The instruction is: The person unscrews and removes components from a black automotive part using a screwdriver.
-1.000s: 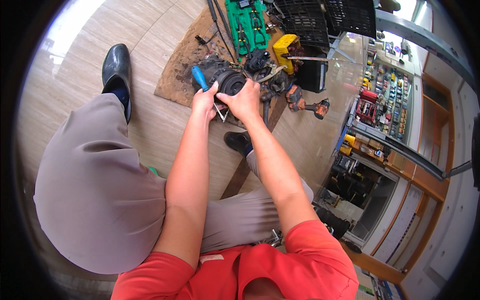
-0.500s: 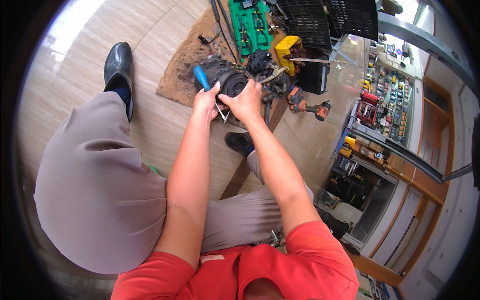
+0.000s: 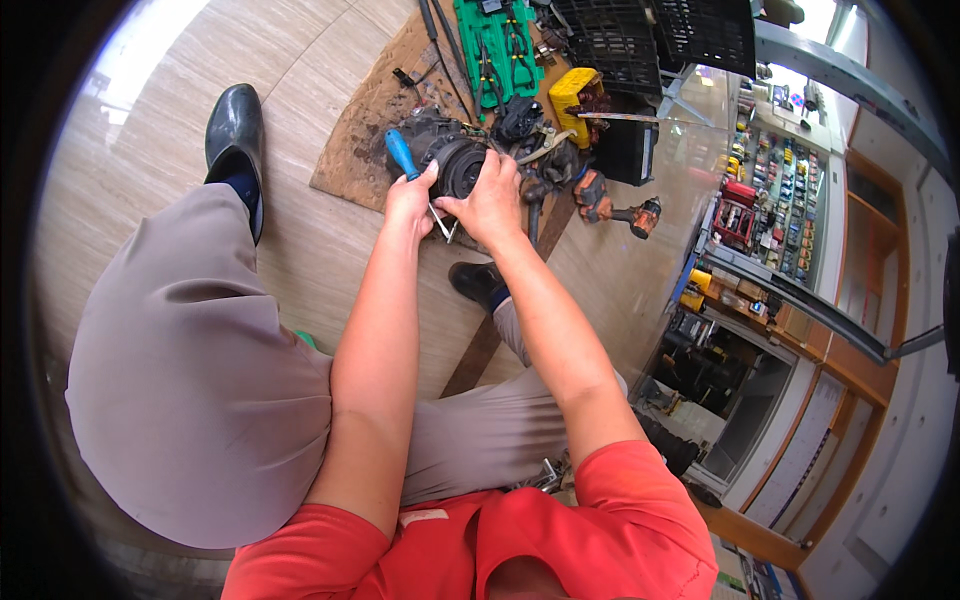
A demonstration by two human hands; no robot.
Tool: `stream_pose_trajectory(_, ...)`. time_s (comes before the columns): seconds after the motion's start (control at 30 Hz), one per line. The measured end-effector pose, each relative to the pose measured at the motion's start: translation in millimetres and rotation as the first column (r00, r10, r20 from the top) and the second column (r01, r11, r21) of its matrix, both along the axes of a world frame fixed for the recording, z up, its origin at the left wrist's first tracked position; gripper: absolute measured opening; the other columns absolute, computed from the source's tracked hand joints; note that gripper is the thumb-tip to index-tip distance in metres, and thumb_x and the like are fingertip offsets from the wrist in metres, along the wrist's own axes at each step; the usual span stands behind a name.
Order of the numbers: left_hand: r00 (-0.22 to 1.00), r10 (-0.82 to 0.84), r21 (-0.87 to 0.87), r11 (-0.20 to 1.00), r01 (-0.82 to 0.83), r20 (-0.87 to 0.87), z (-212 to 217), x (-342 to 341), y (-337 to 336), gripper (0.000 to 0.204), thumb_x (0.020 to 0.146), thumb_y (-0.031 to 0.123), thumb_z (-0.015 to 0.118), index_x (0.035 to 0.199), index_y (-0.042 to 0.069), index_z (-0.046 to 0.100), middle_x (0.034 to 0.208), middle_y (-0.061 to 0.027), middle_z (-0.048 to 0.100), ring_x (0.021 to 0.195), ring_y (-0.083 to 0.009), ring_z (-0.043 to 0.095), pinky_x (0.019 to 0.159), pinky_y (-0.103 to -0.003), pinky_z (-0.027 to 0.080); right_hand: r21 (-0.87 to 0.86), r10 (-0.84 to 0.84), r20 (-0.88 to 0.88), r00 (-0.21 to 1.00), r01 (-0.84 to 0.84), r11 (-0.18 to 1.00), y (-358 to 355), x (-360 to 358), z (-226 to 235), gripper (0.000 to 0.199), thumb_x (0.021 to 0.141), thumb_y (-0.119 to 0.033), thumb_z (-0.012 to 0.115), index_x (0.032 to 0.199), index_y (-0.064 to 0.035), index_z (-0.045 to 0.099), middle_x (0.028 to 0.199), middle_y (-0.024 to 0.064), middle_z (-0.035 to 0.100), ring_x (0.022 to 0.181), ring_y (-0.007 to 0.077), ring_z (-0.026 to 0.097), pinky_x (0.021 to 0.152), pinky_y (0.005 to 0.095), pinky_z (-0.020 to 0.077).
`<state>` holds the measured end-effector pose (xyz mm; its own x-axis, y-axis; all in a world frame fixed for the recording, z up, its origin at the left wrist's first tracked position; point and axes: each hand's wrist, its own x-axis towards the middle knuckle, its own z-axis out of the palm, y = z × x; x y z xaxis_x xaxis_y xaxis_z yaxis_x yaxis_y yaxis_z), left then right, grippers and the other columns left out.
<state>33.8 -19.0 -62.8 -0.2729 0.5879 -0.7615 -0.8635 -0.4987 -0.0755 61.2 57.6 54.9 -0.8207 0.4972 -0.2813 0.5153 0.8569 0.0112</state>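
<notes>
Head-worn fisheye view, from above, facing down past both forearms (image 3: 378, 325), dark machine part (image 3: 457, 163) mid-distance

No words, labels, numbers or signs can be read.

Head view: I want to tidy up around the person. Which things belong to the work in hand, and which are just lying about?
In the work:
blue-handled tool, in the left hand
dark machine part, its round wheel between the right hand's thumb and fingers

Apparently lying about:
orange-and-black power drill
green tool tray
yellow container
</notes>
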Motion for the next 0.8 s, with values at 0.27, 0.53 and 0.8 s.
stream_pose_trajectory(0.27, 1.000, -0.027, -0.015, 1.000, 0.027, -0.015, -3.6, 0.8, 0.0, 0.025, 0.099, 0.020, 0.065, 0.115, 0.004, 0.056, 0.097, -0.0116, 0.067, 0.073, -0.0261, 0.069, 0.050, -0.042, 0.059, -0.026, 0.010, -0.011, 1.000, -0.010, 1.000, 2.6, -1.0, 2.2, 0.105, 0.057, -0.030, 0.096, 0.136, 0.0061, 0.037, 0.134, 0.0254, 0.042, 0.126, 0.0436, 0.045, 0.105, 0.0478, 0.0441)
stream_pose_trajectory(0.53, 1.000, -0.020, -0.010, 1.000, 0.020, 0.002, 1.0, -0.1, -0.7, 0.024, 0.099, 0.019, 0.065, 0.114, 0.004, 0.055, 0.096, -0.0116, 0.066, 0.072, -0.0260, 0.068, 0.053, -0.043, 0.060, -0.024, -0.015, -0.072, 0.997, 0.014, 1.000, 3.2, 2.2, -3.4, 0.103, 0.056, -0.030, 0.096, 0.133, 0.0077, 0.040, 0.127, 0.0262, 0.046, 0.121, 0.0445, 0.048, 0.102, 0.0483, 0.0445)
stream_pose_trajectory(0.8, 0.997, -0.050, -0.007, 0.999, 0.050, -0.051, -8.0, 1.7, 0.5, 0.029, 0.101, 0.024, 0.060, 0.122, 0.003, 0.055, 0.105, -0.0150, 0.068, 0.081, -0.0290, 0.072, 0.064, -0.046, 0.064, -0.047, -0.016, -0.053, 0.998, 0.014, 0.999, 5.8, -4.0, -0.9, 0.103, 0.056, -0.029, 0.096, 0.133, 0.0078, 0.039, 0.127, 0.0262, 0.045, 0.121, 0.0446, 0.048, 0.104, 0.0480, 0.0435)
